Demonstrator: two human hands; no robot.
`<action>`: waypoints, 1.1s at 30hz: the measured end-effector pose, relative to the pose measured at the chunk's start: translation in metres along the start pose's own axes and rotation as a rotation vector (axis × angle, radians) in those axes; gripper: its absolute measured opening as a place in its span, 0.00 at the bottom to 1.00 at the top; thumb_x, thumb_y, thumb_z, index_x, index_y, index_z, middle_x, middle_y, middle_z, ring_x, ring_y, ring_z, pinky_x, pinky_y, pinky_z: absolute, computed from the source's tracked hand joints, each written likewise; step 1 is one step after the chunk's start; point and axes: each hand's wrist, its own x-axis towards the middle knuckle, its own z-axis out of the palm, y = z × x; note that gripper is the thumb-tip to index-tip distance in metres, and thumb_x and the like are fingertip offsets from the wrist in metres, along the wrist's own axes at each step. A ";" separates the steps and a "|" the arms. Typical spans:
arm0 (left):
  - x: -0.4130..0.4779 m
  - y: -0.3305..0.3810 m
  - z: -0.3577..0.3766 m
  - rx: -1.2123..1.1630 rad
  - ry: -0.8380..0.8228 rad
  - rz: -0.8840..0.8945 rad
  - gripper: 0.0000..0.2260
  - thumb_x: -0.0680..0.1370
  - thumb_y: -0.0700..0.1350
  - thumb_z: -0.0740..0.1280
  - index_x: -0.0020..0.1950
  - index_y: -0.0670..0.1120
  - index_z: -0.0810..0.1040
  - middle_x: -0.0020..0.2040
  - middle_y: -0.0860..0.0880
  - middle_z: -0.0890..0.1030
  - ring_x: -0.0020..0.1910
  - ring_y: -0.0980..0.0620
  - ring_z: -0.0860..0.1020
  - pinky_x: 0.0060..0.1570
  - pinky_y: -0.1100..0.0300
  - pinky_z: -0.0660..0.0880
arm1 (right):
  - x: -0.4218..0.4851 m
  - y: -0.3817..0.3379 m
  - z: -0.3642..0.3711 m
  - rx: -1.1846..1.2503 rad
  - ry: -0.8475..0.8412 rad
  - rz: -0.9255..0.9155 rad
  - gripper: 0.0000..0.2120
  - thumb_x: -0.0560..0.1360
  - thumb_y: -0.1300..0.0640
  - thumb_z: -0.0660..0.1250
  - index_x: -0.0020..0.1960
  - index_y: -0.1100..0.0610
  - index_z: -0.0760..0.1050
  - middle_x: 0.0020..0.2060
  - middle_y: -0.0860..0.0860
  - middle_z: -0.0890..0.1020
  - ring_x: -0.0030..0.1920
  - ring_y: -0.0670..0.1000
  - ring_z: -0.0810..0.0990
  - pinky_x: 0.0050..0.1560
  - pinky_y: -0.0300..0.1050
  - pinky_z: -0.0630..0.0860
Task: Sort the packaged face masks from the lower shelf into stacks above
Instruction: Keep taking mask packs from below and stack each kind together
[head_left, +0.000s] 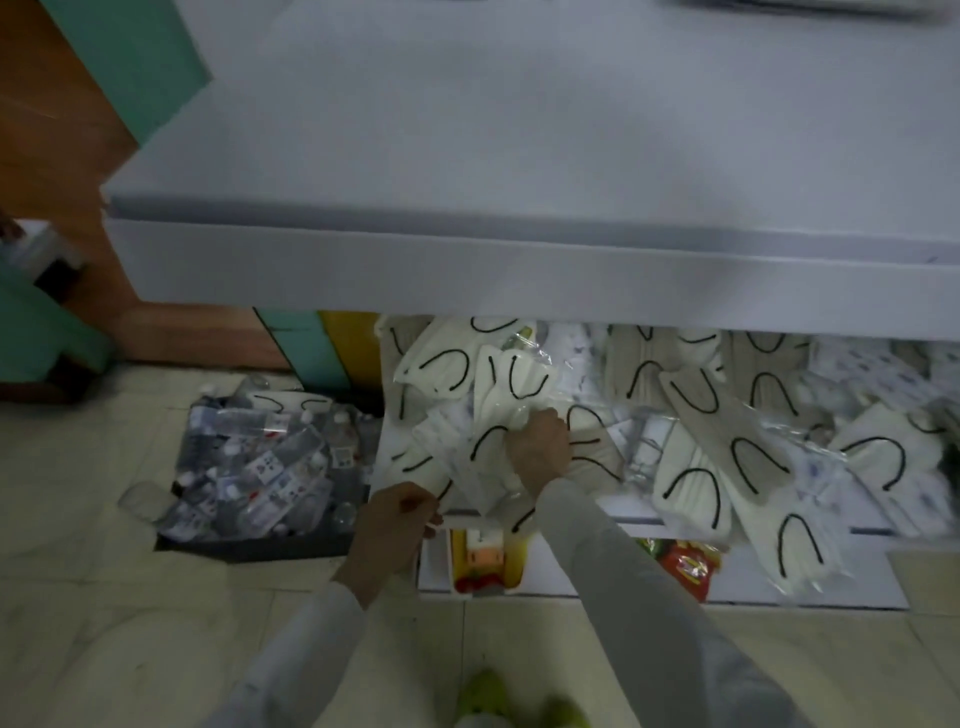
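Packets of cream, black-looped face masks are clutched by the right hand. The left hand pinches one edge; print unreadable.

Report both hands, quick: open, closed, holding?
Left hand: pinches the front pack.
Right hand: grips a cream pack in the pile.
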 end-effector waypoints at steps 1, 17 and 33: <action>-0.001 -0.002 0.002 0.004 -0.002 0.003 0.10 0.77 0.35 0.62 0.37 0.43 0.77 0.36 0.45 0.81 0.36 0.47 0.79 0.40 0.57 0.77 | 0.001 0.000 0.000 0.018 -0.023 -0.013 0.20 0.72 0.56 0.66 0.61 0.64 0.70 0.60 0.60 0.74 0.62 0.60 0.72 0.61 0.50 0.69; 0.017 0.012 0.034 0.028 0.014 0.071 0.08 0.77 0.36 0.62 0.40 0.45 0.77 0.40 0.45 0.81 0.38 0.50 0.80 0.39 0.59 0.77 | 0.008 0.021 -0.042 0.479 -0.066 -0.051 0.15 0.73 0.67 0.62 0.59 0.63 0.74 0.46 0.56 0.79 0.49 0.55 0.77 0.38 0.36 0.71; 0.088 0.044 0.079 0.544 0.365 0.147 0.21 0.76 0.55 0.65 0.57 0.38 0.74 0.56 0.39 0.76 0.57 0.40 0.73 0.54 0.51 0.70 | 0.006 0.076 -0.095 0.481 -0.193 -0.075 0.12 0.73 0.69 0.60 0.53 0.58 0.75 0.41 0.52 0.78 0.39 0.48 0.75 0.35 0.37 0.71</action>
